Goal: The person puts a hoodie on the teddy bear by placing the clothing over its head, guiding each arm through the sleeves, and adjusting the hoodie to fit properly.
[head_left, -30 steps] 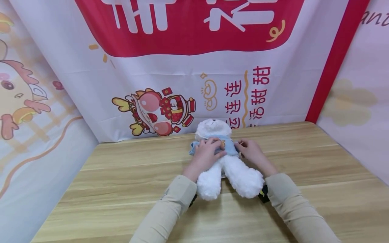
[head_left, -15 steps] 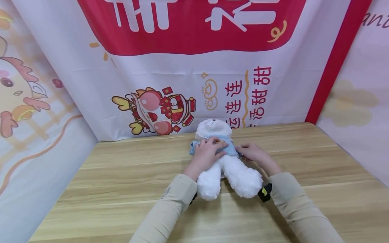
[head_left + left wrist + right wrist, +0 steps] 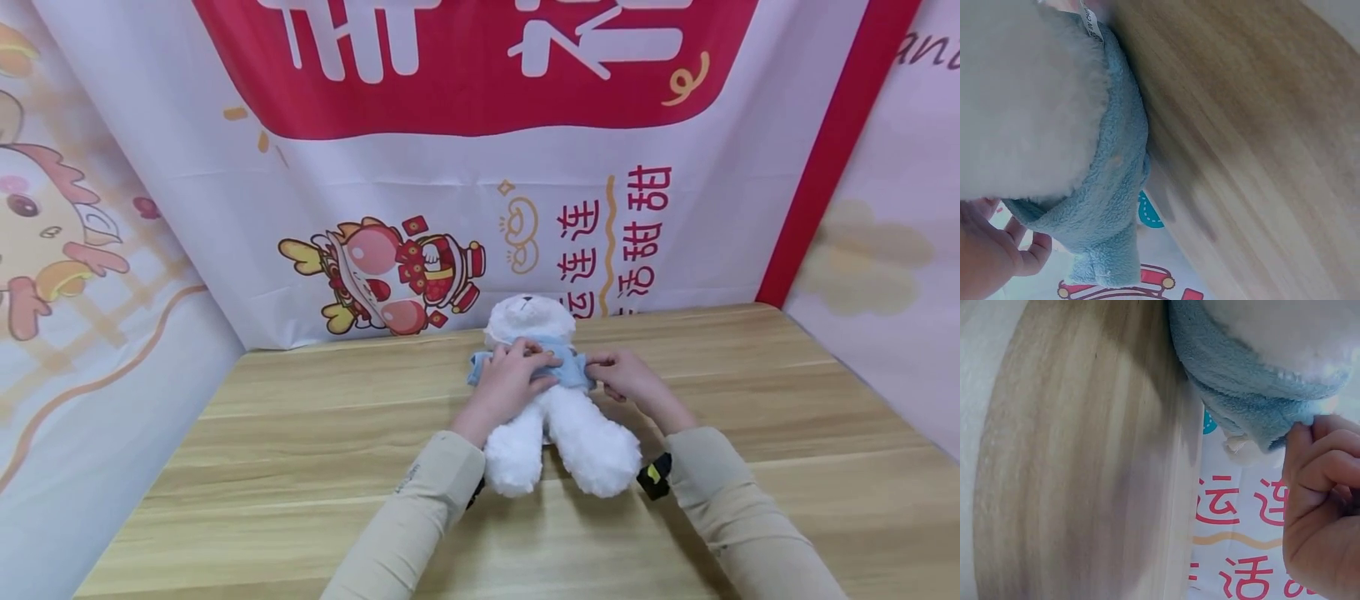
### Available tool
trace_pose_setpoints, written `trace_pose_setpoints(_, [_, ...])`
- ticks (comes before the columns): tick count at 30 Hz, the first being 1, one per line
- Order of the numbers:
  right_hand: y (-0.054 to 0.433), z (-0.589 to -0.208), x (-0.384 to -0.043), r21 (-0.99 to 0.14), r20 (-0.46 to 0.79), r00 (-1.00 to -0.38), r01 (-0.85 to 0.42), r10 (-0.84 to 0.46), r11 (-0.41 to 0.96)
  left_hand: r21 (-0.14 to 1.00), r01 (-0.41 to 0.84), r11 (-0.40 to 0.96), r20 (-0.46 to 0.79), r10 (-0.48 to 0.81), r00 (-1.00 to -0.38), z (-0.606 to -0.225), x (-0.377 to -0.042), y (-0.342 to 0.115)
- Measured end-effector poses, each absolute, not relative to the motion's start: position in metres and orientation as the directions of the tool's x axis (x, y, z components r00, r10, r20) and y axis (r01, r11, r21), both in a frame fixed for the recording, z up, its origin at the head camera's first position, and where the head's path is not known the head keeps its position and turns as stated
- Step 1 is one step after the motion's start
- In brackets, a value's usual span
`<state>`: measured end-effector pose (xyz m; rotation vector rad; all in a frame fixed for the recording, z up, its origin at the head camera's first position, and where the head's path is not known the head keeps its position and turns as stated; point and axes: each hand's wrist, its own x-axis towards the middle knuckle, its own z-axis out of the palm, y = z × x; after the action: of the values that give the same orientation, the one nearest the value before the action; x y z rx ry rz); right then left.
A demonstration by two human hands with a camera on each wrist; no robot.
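Note:
A white plush bear lies on its back on the table, head toward the wall, legs toward me. It wears a light blue fleece shirt. My left hand rests across the shirt's front, fingers loosely bent; they hide part of the chest. In the left wrist view, several of its fingers curve beside the hem. My right hand, at the bear's other side, pinches the edge of the shirt's sleeve between thumb and fingers. The right wrist view shows that blue sleeve stretched toward the pinching fingertips.
The wood-grain table meets a white printed cloth just behind the bear's head. Printed cloths also stand at the left and right sides. A dark wrist strap shows below my right cuff. A white tag hangs at the shirt's edge.
My right hand has shifted slightly and now pinches the sleeve, which sticks out farther to the right. The bear's right-hand leg has swung a little inward. My left hand stays on the shirt.

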<state>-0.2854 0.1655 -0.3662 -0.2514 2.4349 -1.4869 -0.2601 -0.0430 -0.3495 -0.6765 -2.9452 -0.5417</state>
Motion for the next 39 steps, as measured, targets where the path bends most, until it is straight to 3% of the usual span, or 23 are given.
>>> trace_pose_setpoints(10, [0.171,-0.371,-0.289,-0.870,-0.167,-0.922,-0.029,-0.350,0.492,0.314,0.512,0.799,0.192,0.475,-0.859,-0.356,-0.263,-0.046])
trace_pose_setpoints(17, [0.175,-0.375,-0.286,-0.890,-0.215,-0.908,0.031,-0.360,0.456,0.305,0.514,0.802,0.195,0.476,-0.857,-0.354,-0.261,-0.040])
trace_pose_setpoints(24, [0.172,-0.371,-0.285,-0.814,-0.160,-0.937,-0.053,-0.311,0.578,0.306,0.507,0.806,0.190,0.470,-0.862,-0.353,-0.259,-0.038])
trace_pose_setpoints(31, [0.166,-0.369,-0.283,-0.842,-0.145,-0.932,-0.059,-0.332,0.536,0.308,0.513,0.801,0.196,0.474,-0.858,-0.353,-0.260,-0.038])
trace_pose_setpoints(39, [0.162,-0.372,-0.285,-0.725,0.014,-0.982,-0.139,-0.188,0.674,0.378,0.497,0.781,0.196,0.457,-0.868,-0.353,-0.261,-0.038])
